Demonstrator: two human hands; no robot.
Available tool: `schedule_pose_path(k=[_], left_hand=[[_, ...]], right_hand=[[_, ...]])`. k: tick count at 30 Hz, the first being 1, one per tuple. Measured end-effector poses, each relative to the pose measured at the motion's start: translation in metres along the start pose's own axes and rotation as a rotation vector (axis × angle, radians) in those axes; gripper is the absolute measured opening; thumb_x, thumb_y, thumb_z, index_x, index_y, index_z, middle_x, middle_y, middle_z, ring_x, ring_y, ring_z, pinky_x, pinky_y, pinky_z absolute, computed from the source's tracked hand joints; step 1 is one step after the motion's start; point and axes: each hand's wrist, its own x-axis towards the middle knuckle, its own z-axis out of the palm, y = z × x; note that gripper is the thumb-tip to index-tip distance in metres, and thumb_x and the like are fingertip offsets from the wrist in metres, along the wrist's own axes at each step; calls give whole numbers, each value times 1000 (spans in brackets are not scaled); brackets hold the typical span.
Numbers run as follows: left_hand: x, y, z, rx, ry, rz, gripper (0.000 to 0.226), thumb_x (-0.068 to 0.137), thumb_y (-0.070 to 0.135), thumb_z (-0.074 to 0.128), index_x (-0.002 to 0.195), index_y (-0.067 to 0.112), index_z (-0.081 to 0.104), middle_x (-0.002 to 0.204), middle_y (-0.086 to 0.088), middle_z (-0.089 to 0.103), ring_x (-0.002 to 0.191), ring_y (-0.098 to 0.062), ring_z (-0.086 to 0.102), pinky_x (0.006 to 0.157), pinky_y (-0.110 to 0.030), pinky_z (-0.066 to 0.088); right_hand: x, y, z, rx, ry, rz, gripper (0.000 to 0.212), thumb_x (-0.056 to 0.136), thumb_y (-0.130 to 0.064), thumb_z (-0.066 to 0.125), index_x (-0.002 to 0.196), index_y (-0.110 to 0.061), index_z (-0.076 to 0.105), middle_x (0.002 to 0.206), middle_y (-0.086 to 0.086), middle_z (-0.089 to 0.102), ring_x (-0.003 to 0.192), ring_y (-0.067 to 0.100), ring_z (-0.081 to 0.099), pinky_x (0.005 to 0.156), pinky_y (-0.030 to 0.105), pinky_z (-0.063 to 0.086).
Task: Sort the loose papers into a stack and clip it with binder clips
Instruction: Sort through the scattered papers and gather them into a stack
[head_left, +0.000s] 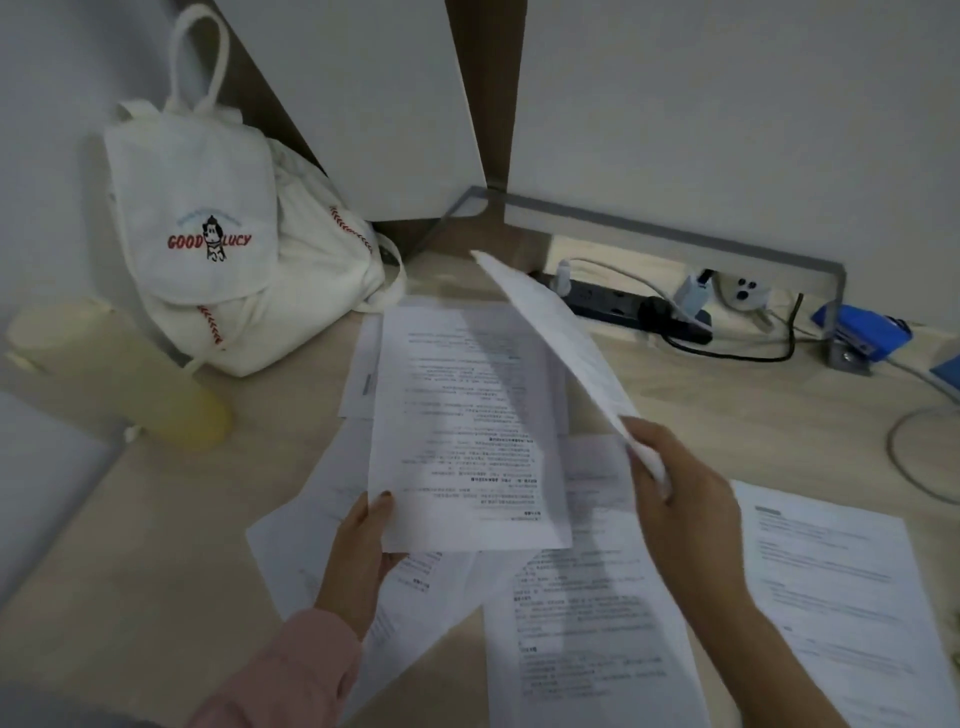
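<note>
L grip: my left hand pinches printed sheet at its near-left corner.
R grip: my right hand pinches tilted sheet.
Desk: loose papers beneath.

bag back-left on bench; bottle before it | power strip back-right, stapler right of it | loose papers spread centre-front; one sheet at right
</note>
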Motion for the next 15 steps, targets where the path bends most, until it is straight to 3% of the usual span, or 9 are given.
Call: schedule_pose_path(k=[3, 6, 10, 15], left_hand=[[3, -17, -7, 19, 23, -93, 23, 95, 10, 45, 112, 14, 59, 103, -2, 67, 93, -21, 64, 69, -29, 58], [4, -29, -12, 59, 28, -168, 22, 93, 8, 48, 110, 15, 60, 102, -1, 67, 96, -22, 63, 78, -36, 54], [6, -37, -16, 100, 4, -214, 16, 91, 14, 53, 99, 24, 63, 103, 2, 68, 98, -18, 63, 78, -31, 54], [10, -35, -13, 165, 3, -201, 21, 91, 13, 53, 110, 20, 59, 104, 2, 66, 98, -19, 62, 77, -29, 53]], right_hand=[[-22, 19, 43, -164, -176, -81, 32, 85, -21, 54, 116, -26, 63, 110, -7, 69, 93, 13, 67, 69, 21, 49], [-40, 32, 76, -204, -372, -62, 39, 84, -19, 56, 122, -25, 57, 120, -4, 65, 104, 19, 64, 70, 29, 51], [-51, 41, 97, -259, -541, -62, 43, 91, -34, 48, 132, -27, 42, 135, -7, 47, 119, 16, 49, 75, 26, 46], [-52, 49, 101, -278, -536, -123, 39, 88, -40, 46, 124, -26, 55, 123, -9, 57, 108, 14, 57, 69, 22, 50]])
